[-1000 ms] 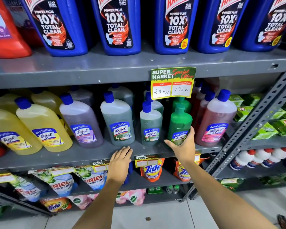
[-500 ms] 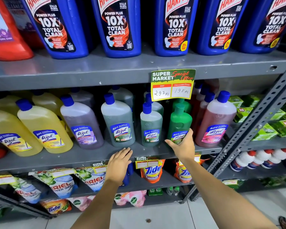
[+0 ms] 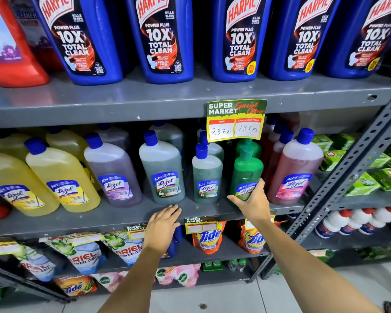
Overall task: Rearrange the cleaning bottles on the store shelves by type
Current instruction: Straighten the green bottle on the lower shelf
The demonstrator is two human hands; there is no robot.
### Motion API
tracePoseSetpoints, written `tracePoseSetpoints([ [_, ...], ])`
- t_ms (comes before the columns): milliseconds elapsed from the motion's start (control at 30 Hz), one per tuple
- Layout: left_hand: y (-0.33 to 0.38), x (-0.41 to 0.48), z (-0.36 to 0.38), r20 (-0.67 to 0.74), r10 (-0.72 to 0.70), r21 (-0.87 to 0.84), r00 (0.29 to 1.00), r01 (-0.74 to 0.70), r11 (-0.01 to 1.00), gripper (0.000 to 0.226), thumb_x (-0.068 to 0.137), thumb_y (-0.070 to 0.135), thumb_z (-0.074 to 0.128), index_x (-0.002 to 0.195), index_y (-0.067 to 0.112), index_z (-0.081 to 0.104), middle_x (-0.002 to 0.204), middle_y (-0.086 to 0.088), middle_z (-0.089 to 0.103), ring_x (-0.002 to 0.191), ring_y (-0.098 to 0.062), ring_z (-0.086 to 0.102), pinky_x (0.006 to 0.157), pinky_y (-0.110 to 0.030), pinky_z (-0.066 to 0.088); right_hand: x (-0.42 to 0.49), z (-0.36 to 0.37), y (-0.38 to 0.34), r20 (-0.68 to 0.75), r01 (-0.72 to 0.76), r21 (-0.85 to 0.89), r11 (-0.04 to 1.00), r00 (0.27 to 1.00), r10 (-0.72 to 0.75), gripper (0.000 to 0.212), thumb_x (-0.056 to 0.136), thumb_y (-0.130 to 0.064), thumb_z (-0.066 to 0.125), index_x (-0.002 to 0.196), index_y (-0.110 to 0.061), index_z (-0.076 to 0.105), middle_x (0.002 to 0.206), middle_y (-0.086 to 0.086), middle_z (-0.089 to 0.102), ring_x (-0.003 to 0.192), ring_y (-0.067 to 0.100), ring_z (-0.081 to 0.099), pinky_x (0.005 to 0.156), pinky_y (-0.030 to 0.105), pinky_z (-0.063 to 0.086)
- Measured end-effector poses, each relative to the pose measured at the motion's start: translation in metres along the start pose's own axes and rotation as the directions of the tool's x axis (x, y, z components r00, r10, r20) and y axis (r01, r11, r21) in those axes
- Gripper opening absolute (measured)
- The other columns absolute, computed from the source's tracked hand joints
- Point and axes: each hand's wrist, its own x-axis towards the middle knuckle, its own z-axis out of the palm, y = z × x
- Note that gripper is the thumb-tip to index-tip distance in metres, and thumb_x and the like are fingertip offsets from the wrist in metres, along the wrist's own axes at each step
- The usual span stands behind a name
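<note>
Glossy plastic blue bottles [image 3: 165, 41] stand on a matt grey painted metal shelf [image 3: 122, 100].

Grey metal shelving [image 3: 190, 98] with a perforated slanted upright [image 3: 352, 168] stands on a pale tiled floor [image 3: 212, 299]

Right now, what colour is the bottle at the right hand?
Solid green bottle, green cap; seen in the head view.
</note>
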Motion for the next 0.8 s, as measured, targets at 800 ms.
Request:
tracePoseSetpoints([
  [800, -0.0036, -0.0028, 0.0063, 0.048, -0.01, 0.021, 0.999, 0.009, 1.0, 0.044, 0.079, 0.016, 0.078, 0.121, 0.017, 0.066, 0.126, 0.002, 0.064, 0.113, -0.022, 0.061, 0.09, -0.04, 0.05, 0.0032, 0.001, 0.0045, 0.003, 0.016, 0.014, 1.0, 1.0, -0.016, 0.095, 0.064, -0.043, 0.088, 0.133, -0.019, 0.028, 0.121, 0.002, 0.062, 0.106, 0.025, 0.063, 0.09, 0.041, 0.053],
])
